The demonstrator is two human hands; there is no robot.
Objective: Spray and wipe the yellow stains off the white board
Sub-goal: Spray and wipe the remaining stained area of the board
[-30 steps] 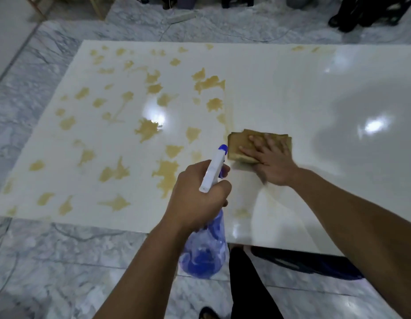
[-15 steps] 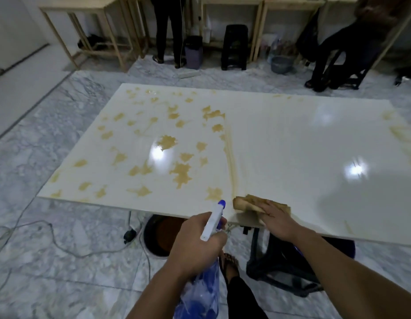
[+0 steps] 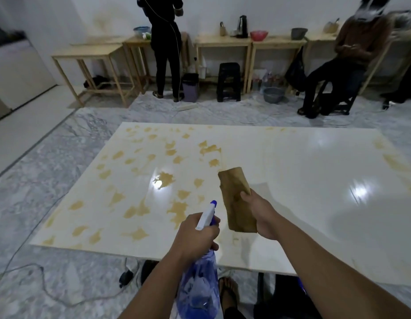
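A large white board (image 3: 292, 180) lies flat in front of me, its left half dotted with several yellow stains (image 3: 177, 209); the right half looks mostly wiped, with faint streaks near the right edge. My left hand (image 3: 195, 236) grips the neck of a blue spray bottle (image 3: 200, 286), whose white nozzle (image 3: 205, 215) points forward over the board's near edge. My right hand (image 3: 259, 212) holds a folded, yellow-stained cloth (image 3: 236, 199) lifted above the board, its free end pointing away from me.
The board rests on dark stools (image 3: 278, 293) over a marble floor; a cable (image 3: 50, 288) trails at lower left. My sandalled foot (image 3: 227, 293) shows under the near edge. Wooden tables (image 3: 225, 42), a standing person (image 3: 167, 47) and a seated person (image 3: 342, 65) line the far wall.
My right hand has lifted the cloth off the board's near edge, where it had been pressing it flat, and now holds it up. The camera view has tilted upward. The left hand keeps the bottle.
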